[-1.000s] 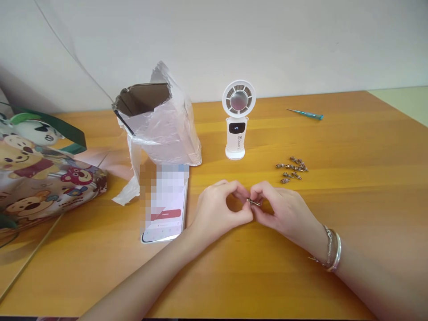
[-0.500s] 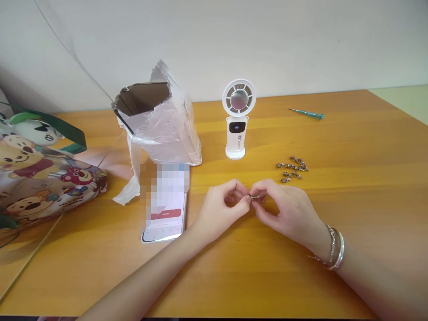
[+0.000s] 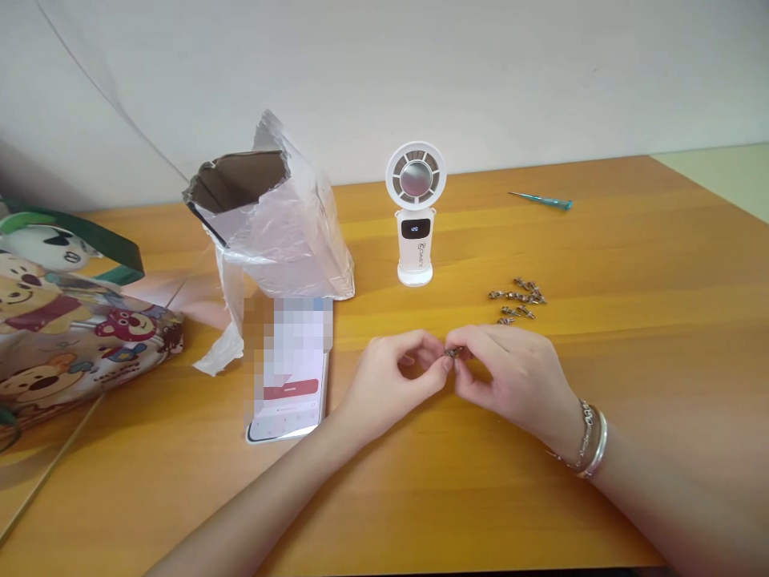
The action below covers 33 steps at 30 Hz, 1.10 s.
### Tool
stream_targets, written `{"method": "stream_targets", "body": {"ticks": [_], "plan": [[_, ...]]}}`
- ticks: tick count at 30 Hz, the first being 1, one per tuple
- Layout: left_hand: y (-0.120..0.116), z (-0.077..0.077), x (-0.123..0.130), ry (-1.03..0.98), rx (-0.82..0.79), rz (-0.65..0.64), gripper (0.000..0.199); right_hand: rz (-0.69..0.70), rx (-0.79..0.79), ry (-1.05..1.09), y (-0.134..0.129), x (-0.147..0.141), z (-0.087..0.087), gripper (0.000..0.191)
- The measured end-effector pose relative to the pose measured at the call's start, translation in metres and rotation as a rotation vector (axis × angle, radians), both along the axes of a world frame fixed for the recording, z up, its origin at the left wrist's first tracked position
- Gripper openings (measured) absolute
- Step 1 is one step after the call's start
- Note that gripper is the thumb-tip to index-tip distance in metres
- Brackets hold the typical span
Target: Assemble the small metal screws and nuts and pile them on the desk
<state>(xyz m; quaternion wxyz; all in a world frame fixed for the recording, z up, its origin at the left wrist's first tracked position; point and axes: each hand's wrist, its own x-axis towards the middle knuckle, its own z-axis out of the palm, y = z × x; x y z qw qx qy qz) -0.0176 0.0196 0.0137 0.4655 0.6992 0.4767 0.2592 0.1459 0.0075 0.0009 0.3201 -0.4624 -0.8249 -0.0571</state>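
Note:
Between the fingertips of both hands is a small metal screw [image 3: 452, 352], mostly covered by the fingers. My left hand [image 3: 401, 377] pinches one end of it with thumb and forefinger. The other end is in a pinch of my right hand [image 3: 508, 369], whose wrist wears silver bracelets. Just beyond the right hand, a loose pile of several similar small metal screws [image 3: 517, 296] lies on the wooden table [image 3: 444, 497].
A white handheld fan [image 3: 416, 212] stands upright beyond my hands. Left of it is an open box in torn plastic [image 3: 300, 248], with a lit phone [image 3: 291, 401] in front. A printed bag [image 3: 78, 336] sits far left. A teal screwdriver [image 3: 541, 200] lies back right.
The whole view has shifted slightly, moving the objects a little left. The screw's shaft, visible before, is now more hidden as it has turned between my fingers. Both hands still pinch it.

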Motion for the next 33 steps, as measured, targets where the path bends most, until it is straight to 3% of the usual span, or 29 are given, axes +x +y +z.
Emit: {"method": "stream_targets", "body": {"ticks": [21,33], "plan": [[0.000,0.000,0.001,-0.059,-0.084,0.038,0.012,0.017,-0.091,0.106,0.000,-0.002,-0.005,0.009],[-0.003,-0.002,0.003,0.016,-0.017,0.078,0.009,-0.003,-0.078,0.032,-0.003,-0.012,-0.006,0.007]]}}
